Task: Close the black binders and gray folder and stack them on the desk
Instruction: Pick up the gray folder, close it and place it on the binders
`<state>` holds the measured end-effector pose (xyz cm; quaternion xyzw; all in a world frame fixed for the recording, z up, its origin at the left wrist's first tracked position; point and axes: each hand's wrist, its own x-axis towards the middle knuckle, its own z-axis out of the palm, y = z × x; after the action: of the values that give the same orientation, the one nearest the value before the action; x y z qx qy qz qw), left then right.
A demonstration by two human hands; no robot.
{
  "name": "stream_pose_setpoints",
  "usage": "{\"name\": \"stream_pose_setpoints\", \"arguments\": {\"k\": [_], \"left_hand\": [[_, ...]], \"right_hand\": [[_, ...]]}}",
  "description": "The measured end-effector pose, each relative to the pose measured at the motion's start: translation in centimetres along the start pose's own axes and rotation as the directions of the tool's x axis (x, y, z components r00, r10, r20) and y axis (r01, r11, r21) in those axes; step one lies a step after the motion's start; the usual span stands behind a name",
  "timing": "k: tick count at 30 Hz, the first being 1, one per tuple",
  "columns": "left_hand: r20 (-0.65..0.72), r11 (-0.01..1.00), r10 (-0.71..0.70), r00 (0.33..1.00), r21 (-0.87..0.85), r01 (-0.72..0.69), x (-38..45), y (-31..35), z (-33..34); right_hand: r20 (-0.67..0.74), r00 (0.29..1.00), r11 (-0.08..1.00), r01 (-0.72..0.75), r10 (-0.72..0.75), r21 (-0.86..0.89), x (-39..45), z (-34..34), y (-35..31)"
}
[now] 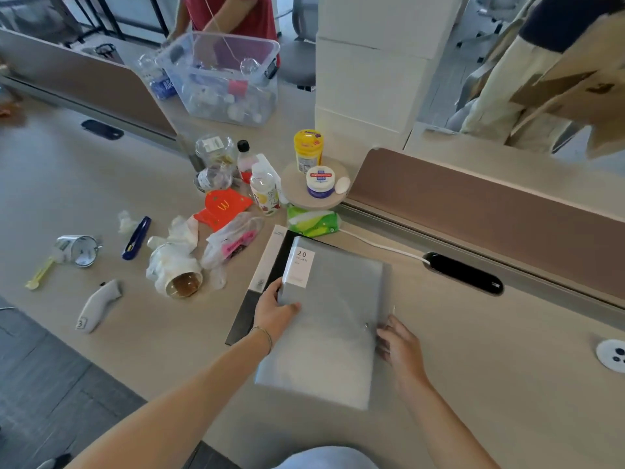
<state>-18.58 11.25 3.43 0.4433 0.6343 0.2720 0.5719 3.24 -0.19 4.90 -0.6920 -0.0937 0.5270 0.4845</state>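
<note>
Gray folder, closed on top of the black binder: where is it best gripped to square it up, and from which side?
By its two long edges, one hand from each side, as the left hand and right hand do now. The gray folder lies flat and overhangs the black binder toward the person, so its side edges are free for the fingers; the flat top offers nothing to pinch.

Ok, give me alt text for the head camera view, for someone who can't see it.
Two bare hands, left hand and right hand, hold the edges of a closed gray folder lying on a black binder on a beige desk. Bottles, jars and wrappers clutter the desk beyond.
</note>
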Motion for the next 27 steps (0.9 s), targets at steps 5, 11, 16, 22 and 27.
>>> {"name": "stream_pose_setpoints", "arguments": {"k": [5,11,16,22,27], "left_hand": [[-0.083,0.972,0.089,0.993,0.225,-0.068,3.6,-0.1,-2.2],[-0.139,0.870,0.159,0.977,0.487,-0.072,6.5,0.0,-3.4],[-0.149,0.812,0.151,0.977,0.582,-0.036,8.1,-0.4,-3.6],[-0.146,0.705,0.171,0.974,0.709,-0.017,8.8,-0.8,-3.8],[-0.157,0.852,0.006,0.988,0.518,0.077,8.4,-1.5,-3.8]], "right_hand": [[-0.015,0.999,0.998,-0.051,0.051,-0.026,2.1,3.9,0.2],[-0.059,0.995,0.995,-0.088,0.086,-0.042,3.5,7.6,-0.5],[-0.066,0.994,0.984,-0.101,0.092,-0.144,5.1,8.4,-0.4],[-0.029,0.989,0.976,-0.150,0.148,-0.160,5.8,7.4,0.5],[0.036,0.983,0.975,-0.171,0.177,-0.146,6.0,6.9,0.8]]}}
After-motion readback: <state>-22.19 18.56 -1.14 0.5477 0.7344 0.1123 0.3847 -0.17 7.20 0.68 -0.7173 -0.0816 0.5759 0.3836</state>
